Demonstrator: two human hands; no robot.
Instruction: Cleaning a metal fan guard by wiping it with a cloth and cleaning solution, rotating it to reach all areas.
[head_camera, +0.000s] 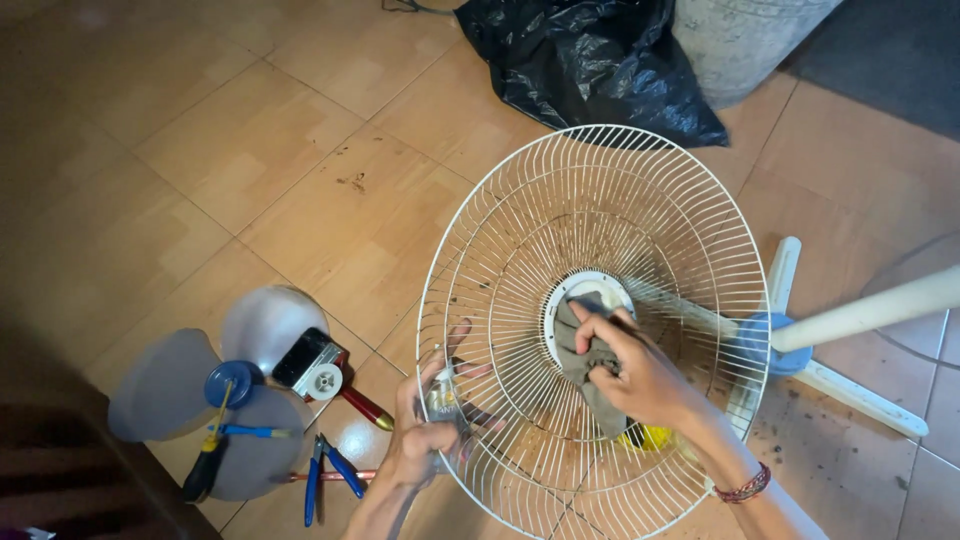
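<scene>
A white wire fan guard (600, 200) stands tilted in front of me, its round white hub (590, 288) at the centre. My right hand (640, 375) reaches inside the guard and grips a grey-brown cloth (585, 365), pressed against the wires just below the hub. My left hand (425, 435) clasps the guard's lower left rim, fingers curled through the wires. A red beaded bracelet (742, 488) sits on my right wrist.
On the tiled floor to the left lie a grey fan blade (170, 385) with a blue hub, a screwdriver (205, 465), blue-handled pliers (325, 475) and a red-handled tool (365, 407). The white fan stand (850, 320) is at right, a black plastic bag (590, 60) behind.
</scene>
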